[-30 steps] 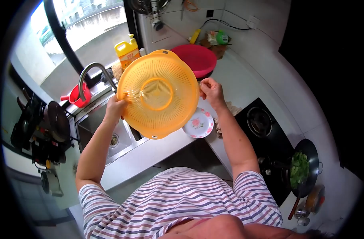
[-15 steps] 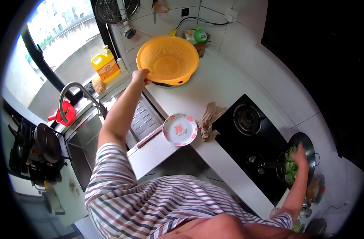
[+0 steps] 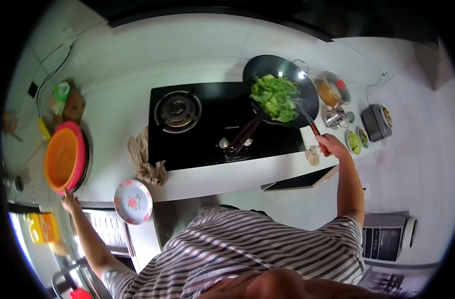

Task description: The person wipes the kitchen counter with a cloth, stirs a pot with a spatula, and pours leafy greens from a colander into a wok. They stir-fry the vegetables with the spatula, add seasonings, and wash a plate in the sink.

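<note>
My right hand (image 3: 333, 145) is closed round the brown handle of a spatula (image 3: 314, 130), whose metal end rests among chopped leafy greens (image 3: 275, 97). The greens lie in a dark wok (image 3: 262, 64) on the right burner. At the far left, my left hand (image 3: 70, 201) has its fingers on the near rim of an orange colander (image 3: 60, 157). A pink basin (image 3: 81, 149) shows behind the colander's rim. Between my arms, a white plate with pink flowers (image 3: 133, 202) sits near the counter edge, beside a crumpled brown cloth (image 3: 147, 162).
The black stove (image 3: 207, 144) has a bare left burner (image 3: 178, 110). Right of the wok are a lidded bowl (image 3: 333, 89), a metal jar (image 3: 337, 117), small dishes of chopped greens (image 3: 353, 142) and a dark grey box-shaped container (image 3: 375, 122). A yellow bottle (image 3: 42, 227) stands lower left.
The view has swung toward the stove. My right hand, before bare over the greens, now grips the spatula. My left hand stays at the colander's rim; the pink basin has come into sight.
</note>
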A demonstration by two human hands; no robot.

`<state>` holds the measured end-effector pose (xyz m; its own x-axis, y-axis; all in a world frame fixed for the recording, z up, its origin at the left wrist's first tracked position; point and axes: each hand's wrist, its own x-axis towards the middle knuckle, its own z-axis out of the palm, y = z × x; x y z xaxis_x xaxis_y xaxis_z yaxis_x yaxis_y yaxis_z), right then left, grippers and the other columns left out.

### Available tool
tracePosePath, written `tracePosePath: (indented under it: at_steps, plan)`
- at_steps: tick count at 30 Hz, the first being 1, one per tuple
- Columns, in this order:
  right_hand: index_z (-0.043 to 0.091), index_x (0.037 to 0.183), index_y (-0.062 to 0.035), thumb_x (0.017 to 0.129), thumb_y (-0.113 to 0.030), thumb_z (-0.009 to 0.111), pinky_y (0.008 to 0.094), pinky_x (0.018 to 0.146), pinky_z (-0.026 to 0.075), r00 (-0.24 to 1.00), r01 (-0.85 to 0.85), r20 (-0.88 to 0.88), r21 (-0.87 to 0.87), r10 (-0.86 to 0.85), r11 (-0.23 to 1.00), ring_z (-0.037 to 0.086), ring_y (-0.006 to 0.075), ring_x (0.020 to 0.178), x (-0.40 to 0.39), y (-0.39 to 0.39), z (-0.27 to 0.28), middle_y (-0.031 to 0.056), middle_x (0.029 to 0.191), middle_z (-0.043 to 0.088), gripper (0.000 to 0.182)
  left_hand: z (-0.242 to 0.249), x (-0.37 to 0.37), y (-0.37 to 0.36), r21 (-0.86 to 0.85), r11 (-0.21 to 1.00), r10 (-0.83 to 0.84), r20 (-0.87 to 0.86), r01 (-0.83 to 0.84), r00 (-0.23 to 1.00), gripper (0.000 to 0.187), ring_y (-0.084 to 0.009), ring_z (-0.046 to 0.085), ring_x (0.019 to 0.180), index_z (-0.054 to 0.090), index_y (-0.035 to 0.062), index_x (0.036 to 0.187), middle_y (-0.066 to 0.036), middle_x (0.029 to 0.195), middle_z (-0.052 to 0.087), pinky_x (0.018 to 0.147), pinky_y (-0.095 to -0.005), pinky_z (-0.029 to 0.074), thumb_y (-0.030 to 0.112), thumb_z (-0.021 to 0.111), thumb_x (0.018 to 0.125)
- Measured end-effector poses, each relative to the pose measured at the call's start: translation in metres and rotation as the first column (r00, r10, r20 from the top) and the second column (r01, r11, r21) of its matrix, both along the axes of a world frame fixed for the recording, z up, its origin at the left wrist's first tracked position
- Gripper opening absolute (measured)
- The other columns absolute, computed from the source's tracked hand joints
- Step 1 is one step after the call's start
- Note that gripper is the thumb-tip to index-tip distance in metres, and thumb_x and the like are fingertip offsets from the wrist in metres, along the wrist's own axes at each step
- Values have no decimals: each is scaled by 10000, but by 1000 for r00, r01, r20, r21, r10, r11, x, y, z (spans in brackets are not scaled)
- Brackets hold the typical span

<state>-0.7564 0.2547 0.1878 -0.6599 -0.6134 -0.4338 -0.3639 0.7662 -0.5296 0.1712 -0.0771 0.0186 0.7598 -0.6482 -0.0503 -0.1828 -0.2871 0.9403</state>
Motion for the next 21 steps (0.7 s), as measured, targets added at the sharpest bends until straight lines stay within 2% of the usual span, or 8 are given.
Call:
tracePosePath:
  at_steps: [2,5,7,10,11,13,15,21]
  plan:
    - [529,929,-53,777,-393,610,266,477,455,968,87,240,-31,-77,996,561,118,579,13,5,7,36,684,559,381,-12,-22,29,-24,992,-129,-217,127,967,304,-112,416,396,513,75,826,-15,622,516,312,-250,272,359,620,800]
    - [513,839,-62,792,-325,611,244,396,400,887,253,435,-171,-158,952,498,102,459,7,1,-1,32,625,531,285,-20,-82,72,-12,984,-176,-148,177,973,185,-102,497,458,563,96,911,-22,680,572,334,-215,329,262,579,830]
    - [552,846,-80,782,-304,595,238,359,348,936,236,305,-177,-174,956,449,99,426,-16,-2,-1,25,620,518,237,-10,-118,101,-76,953,-304,-240,294,922,121,-84,497,455,570,102,903,-21,667,567,340,-202,340,206,560,842]
    - [597,875,-84,755,-297,597,281,409,401,951,-38,-308,-11,32,999,514,133,482,2,-11,77,48,619,543,245,-1,-155,138,-190,871,-487,-207,453,849,57,-51,451,442,558,76,854,-1,645,540,360,-180,332,131,543,854]
    - [611,884,-95,740,-285,599,304,447,431,898,-111,-426,30,113,993,548,161,515,3,-10,97,63,619,558,238,6,-168,150,-231,833,-545,-180,503,819,49,-41,434,440,552,69,836,6,640,530,368,-173,325,110,538,859]
    - [620,892,-124,687,-232,615,344,564,468,467,-347,-774,284,428,894,595,229,632,12,-3,141,90,649,585,232,22,-186,172,-192,750,-653,-65,633,754,66,-34,417,478,550,65,824,7,645,515,409,-176,336,82,514,877]
    - [618,873,-139,668,-212,621,356,593,467,354,-351,-794,377,494,857,595,246,666,40,-8,183,89,666,592,218,16,-200,188,-187,716,-667,103,673,738,59,-49,454,530,558,52,854,-4,663,529,438,-193,374,75,510,879]
    - [580,751,-163,670,-206,630,393,585,452,-85,-337,-617,757,783,560,602,254,690,60,-52,197,43,680,602,105,24,-235,231,-51,640,-767,9,767,641,80,-101,537,597,578,15,895,-50,727,593,486,-218,438,26,511,852]
